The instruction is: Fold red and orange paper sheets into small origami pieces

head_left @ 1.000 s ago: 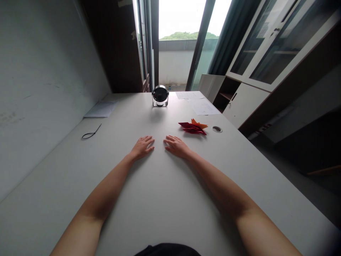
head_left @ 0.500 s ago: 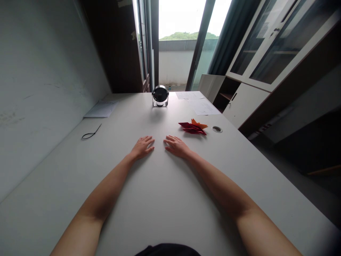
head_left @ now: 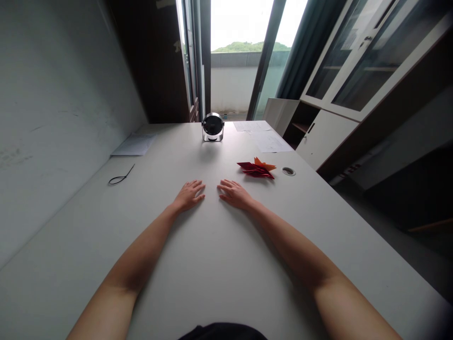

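My left hand (head_left: pixel 189 194) lies flat on the white table (head_left: pixel 212 264), palm down, fingers stretched out and holding nothing. My right hand (head_left: pixel 234 193) rests the same way just to its right, open and flat, a small gap between the two. A little beyond and to the right of my right hand sits a small heap of folded red and orange paper (head_left: pixel 256 168), untouched by either hand.
A small round fan (head_left: pixel 213 127) stands at the far middle of the table. Paper sheets (head_left: pixel 271 141) lie far right, another sheet (head_left: pixel 134 144) far left. A black cable tie (head_left: pixel 121 178) lies left. A cable hole (head_left: pixel 288 171) sits beside the folded paper. Cabinets (head_left: pixel 357 71) stand right.
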Tool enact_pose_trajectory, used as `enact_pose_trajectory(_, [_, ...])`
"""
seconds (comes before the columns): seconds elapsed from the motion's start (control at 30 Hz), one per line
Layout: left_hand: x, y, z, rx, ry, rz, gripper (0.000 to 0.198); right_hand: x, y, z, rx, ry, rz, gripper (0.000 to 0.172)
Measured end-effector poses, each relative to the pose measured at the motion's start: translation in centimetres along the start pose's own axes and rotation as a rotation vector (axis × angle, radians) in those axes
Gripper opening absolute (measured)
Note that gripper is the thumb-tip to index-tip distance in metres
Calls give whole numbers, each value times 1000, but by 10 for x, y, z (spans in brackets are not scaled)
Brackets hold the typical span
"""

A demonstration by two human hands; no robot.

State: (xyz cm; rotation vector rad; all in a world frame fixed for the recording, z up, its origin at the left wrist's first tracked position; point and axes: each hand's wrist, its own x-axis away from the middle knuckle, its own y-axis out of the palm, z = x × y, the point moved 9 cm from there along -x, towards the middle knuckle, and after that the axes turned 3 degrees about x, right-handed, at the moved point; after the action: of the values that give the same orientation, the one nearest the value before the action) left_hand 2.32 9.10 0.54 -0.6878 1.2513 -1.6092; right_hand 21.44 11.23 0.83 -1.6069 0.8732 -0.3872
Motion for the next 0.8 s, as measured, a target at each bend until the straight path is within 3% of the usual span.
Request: enact_pose_trajectory(0.8, [0,-1,1,8,-9,-3,54,0,-1,-1,-5,-1,-7,51])
